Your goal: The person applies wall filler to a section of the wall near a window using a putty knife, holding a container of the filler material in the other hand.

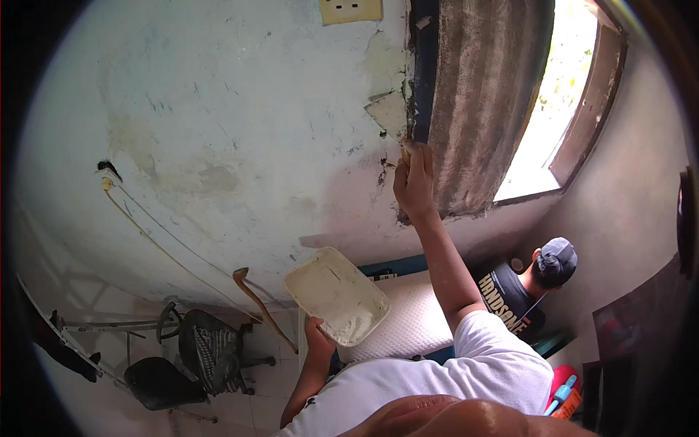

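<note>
Wall (240, 102) largest, running broad to your left; corrugated brown sheet (473, 102) bounds the right, dark strip (424, 80) along its left edge; co-worker in a cap (555, 262) sits low on your right, so elbow room looks tighter there; rectangular plastic tub (304, 282) is before your torso, just off the wall; judged light, slightly flexible, heavier where pale paste (355, 324) gathers at the near end; best held by the rim, palm supporting beneath; your left hand (320, 338) is clamped on its near edge; your right hand (415, 178) is clamped on a small tool (405, 154) by the strip; handle probably stiff, paste-slick if smeared; blade outline uncertain.
</note>
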Motion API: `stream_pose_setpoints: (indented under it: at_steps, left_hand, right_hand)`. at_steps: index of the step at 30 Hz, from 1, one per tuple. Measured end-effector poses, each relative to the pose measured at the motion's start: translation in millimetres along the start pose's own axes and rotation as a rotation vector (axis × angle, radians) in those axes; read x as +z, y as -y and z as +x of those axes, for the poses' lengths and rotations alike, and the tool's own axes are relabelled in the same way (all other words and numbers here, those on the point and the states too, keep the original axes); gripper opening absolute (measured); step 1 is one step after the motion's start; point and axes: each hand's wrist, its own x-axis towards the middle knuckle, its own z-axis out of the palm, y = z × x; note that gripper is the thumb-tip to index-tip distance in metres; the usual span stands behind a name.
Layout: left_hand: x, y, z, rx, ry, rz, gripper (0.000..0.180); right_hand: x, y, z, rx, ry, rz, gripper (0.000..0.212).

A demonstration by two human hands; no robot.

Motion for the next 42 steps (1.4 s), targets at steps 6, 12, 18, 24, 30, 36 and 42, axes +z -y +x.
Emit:
stream_pose_setpoints:
  at_steps: [6, 12, 18, 24, 30, 36, 42]
  left_hand:
    - [-9.5, 10.4, -4.5, 0.279, 0.128, 0.397, 0.064]
    - [-10.3, 5.9, 9.3, 0.002, 0.029, -0.073, 0.068]
    - [-24.1, 13.4, 20.2, 0.049, -0.057, -0.009, 0.069]
    - [-29.4, 24.0, 28.4, 0.036, -0.100, -0.023, 0.067]
    - [-26.7, 28.6, 31.2, 0.074, -0.024, -0.005, 0.066]
    - [-17.7, 21.3, 21.7, 0.085, 0.134, 0.086, 0.065]
    - [-6.9, 17.0, 17.3, 0.083, 0.111, 0.037, 0.067]
  right_hand:
    - [-4.3, -0.1, 4.5, 0.031, 0.012, 0.097, 0.037]
    - [-5.2, -26.8, 1.7, 0.275, 0.051, 0.483, 0.036]
    - [-17.0, -15.5, 10.3, 0.454, 0.013, 0.819, 0.032]
    - [-20.2, -35.5, 8.0, 0.351, 0.062, 0.646, 0.035]
    - [-6.2, -17.0, -6.9, -0.175, -0.110, -0.080, 0.033]
    - [10.9, -29.9, -18.1, -0.181, -0.137, -0.153, 0.032]
    - [25.7, -38.7, -16.4, -0.142, 0.012, -0.208, 0.032]
